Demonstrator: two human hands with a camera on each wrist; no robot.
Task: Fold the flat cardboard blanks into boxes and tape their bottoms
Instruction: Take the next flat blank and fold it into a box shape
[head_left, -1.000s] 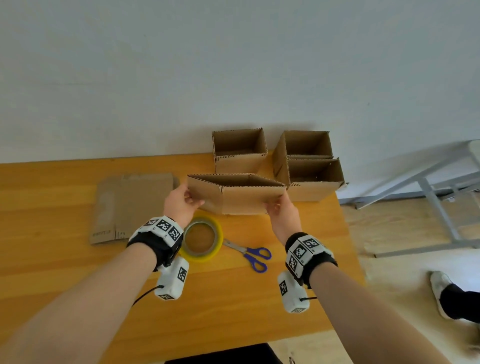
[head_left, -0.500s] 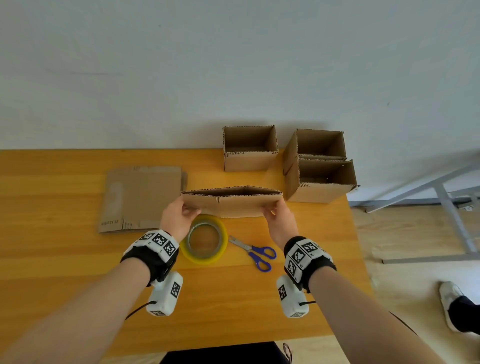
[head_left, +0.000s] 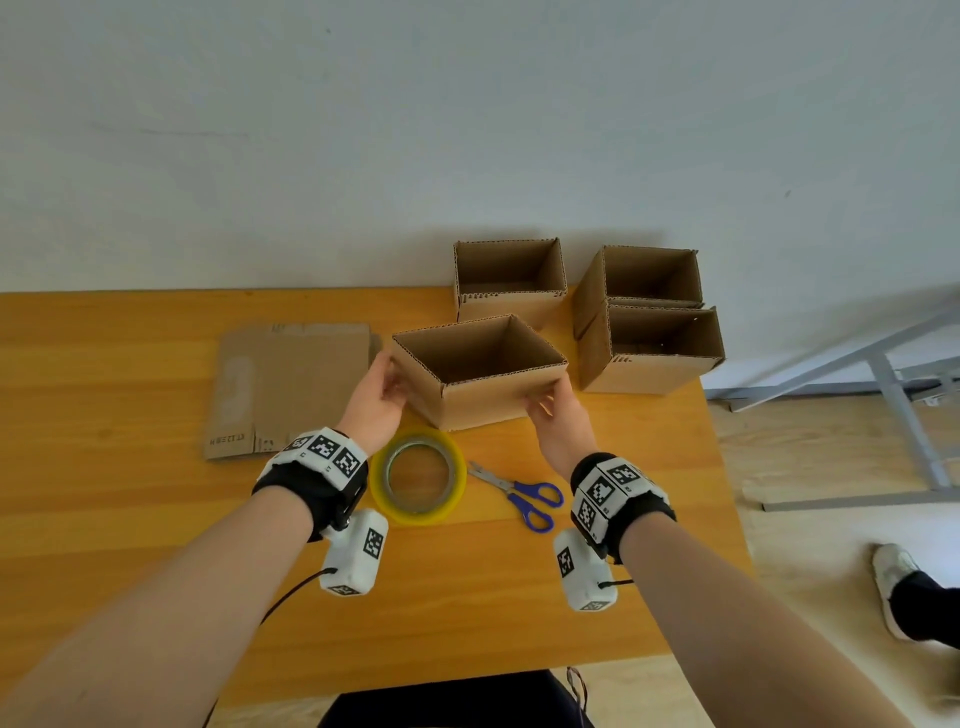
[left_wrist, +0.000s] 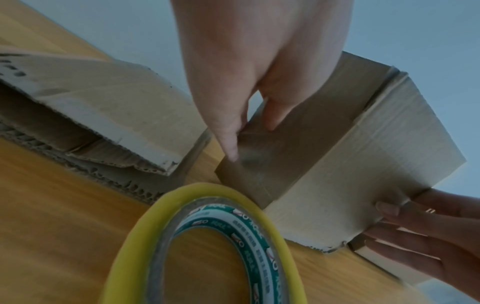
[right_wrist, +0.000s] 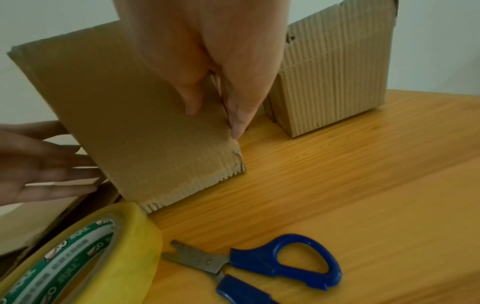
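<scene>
**Two hands squaring an opened cardboard blank above the worktop**

The left hand (head_left: 375, 402) and the right hand (head_left: 558, 421) hold one opened box sleeve (head_left: 480, 376) between them at opposite corners. On the left, the thumb and fingers are curled round the sleeve's left corner. On the right, the thumb lies on the near panel and the fingers go round the right corner, pinching that edge. The sleeve is held upright over the middle of the worktop (head_left: 130, 519), its open top facing up. From the wrist views its lower edge looks close to the surface; whether it touches I cannot tell. Its mouth is a slightly skewed rectangle rather than a true one.

In my judgement the step in hand is squaring the sleeve before the bottom flaps are folded in. To do it well, press the two held corners gently towards each other until all four walls meet at right angles, then turn the sleeve over so the bottom faces up, and fold the short flaps before the long ones. Keep the grip light, since corrugated walls crease easily.

Just in front of the sleeve lies a yellow tape roll (head_left: 418, 475), with blue-handled scissors (head_left: 519, 496) to its right, both in easy reach. A stack of flat blanks (head_left: 291, 387) lies to the left. Three finished boxes (head_left: 649, 338) stand at the back right, near the wall.
</scene>
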